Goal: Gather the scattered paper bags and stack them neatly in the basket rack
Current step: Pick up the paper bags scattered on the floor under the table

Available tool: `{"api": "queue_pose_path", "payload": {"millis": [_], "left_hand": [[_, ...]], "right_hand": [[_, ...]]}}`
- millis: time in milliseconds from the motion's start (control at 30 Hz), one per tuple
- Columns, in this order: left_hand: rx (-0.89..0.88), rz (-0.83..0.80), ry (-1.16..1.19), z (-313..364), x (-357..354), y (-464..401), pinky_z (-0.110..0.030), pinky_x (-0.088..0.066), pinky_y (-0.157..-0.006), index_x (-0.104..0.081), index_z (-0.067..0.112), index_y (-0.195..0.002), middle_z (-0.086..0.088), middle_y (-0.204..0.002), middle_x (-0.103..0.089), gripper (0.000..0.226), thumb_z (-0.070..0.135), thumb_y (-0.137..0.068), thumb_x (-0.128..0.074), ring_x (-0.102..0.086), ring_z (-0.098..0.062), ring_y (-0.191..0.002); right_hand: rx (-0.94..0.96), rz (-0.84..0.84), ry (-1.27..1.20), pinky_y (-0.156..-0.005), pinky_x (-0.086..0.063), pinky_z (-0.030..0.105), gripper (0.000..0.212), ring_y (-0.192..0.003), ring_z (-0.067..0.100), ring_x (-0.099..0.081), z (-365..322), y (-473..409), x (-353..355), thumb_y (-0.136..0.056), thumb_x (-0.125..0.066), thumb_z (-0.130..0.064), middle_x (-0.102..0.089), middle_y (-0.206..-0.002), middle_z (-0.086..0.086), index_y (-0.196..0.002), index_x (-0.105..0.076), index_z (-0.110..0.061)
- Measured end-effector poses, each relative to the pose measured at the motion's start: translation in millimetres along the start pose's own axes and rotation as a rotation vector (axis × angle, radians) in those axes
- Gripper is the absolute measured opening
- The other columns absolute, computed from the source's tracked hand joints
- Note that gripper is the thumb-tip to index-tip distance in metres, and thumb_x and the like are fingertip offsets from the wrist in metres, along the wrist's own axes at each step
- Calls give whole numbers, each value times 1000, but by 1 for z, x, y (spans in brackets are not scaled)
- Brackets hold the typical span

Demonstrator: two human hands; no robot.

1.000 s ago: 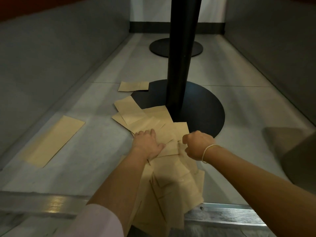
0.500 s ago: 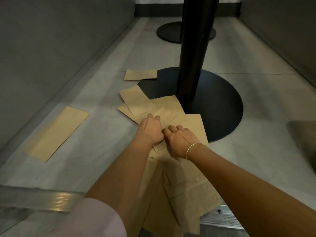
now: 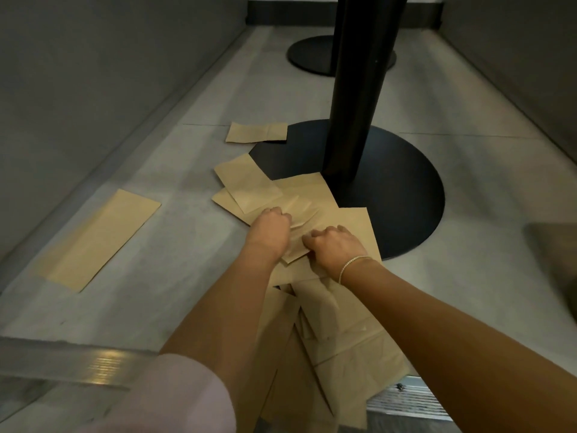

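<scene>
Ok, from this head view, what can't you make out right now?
- Basket rack: not in view.
- Fingertips of left hand and right hand: curled under, so each grip on the pile of brown paper bags is unclear.
- Bag count: overlapping, partly under the forearms.
- Brown shape at right edge: blurred, cut off.

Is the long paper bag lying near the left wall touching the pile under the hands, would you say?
No, the long bag lies alone on bare floor, well clear of the pile under the hands.

Two bare forearms, lightly dressed.
A pale pink sleeve [image 3: 175, 398] covers the left upper arm; a thin beaded bracelet [image 3: 351, 266] circles the wrist behind the right hand [image 3: 335, 245].
</scene>
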State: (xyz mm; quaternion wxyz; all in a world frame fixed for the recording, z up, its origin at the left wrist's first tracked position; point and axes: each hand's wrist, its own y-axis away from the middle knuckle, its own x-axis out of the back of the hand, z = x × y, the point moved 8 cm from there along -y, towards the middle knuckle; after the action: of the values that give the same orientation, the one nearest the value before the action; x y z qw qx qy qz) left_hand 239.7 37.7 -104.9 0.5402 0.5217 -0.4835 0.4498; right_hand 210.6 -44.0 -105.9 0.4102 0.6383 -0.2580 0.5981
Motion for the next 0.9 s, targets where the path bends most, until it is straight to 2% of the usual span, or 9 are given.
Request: {"api": "queue_pose_path", "payload": {"millis": [100,233,300,433,533,633,800,900], "left_hand": [[1,-11,31,-3,5,3,-35,-45,-88,-58,10,-118,-13,-117,-57,30,7,-94,-40,-55,-28,-107],[43,34,99,-3,19,17,-36,-46,-78,-61,10,-109,-13,-106,-61,25,11,-93,-41,-58,-30,-98],[64,83,104,2,32,27,-35,-46,-77,-59,12,-113,-12,-107,-61,25,14,-94,-42,-59,-29,-98],[100,178,143,15,69,41,-32,-43,-71,-57,15,-116,-11,-106,-63,25,18,-96,-43,-60,-28,-97],[54,274,142,32,108,53,-31,-39,-63,-56,11,-109,-10,-102,-64,20,16,-96,-42,-61,-28,-91],[28,354,161,48,148,66,-34,-37,-61,-54,7,-103,-12,-97,-63,17,13,-97,-39,-60,-30,-87],[-50,417,298,81,206,84,-42,-50,-71,-57,8,-103,-16,-94,-64,16,13,-96,-42,-60,-33,-85],[-120,454,376,105,237,96,-38,-48,-66,-56,9,-102,-14,-89,-62,16,19,-97,-44,-60,-29,-80]], "right_hand": [[-5,58,79,-110,-23,45,32,-120,28,-46,3,14,14,-97,-39,-21,-54,-124,9,-126,-50,-14],[6,125,163,-112,-21,46,36,-121,28,-45,12,42,43,-97,-38,-15,-54,-126,8,-133,-45,-16],[-17,142,171,-110,-24,44,38,-118,28,-46,23,56,56,-97,-37,-13,-55,-124,8,-134,-41,-16],[-108,206,161,-95,-35,36,31,-110,26,-52,47,89,90,-97,-39,-18,-58,-116,5,-128,-45,-16],[-186,226,155,-87,-41,34,29,-109,27,-56,67,120,121,-96,-39,-12,-59,-116,6,-124,-46,-13],[-290,278,166,-75,-46,33,29,-103,28,-60,97,153,158,-96,-38,-8,-60,-112,6,-123,-49,-14],[-469,424,114,-81,-49,39,33,-103,30,-60,150,221,236,-97,-36,-12,-59,-115,9,-127,-50,-17],[-577,527,87,-83,-49,40,31,-103,31,-59,176,268,280,-96,-40,-13,-58,-114,11,-125,-51,-15]]}}
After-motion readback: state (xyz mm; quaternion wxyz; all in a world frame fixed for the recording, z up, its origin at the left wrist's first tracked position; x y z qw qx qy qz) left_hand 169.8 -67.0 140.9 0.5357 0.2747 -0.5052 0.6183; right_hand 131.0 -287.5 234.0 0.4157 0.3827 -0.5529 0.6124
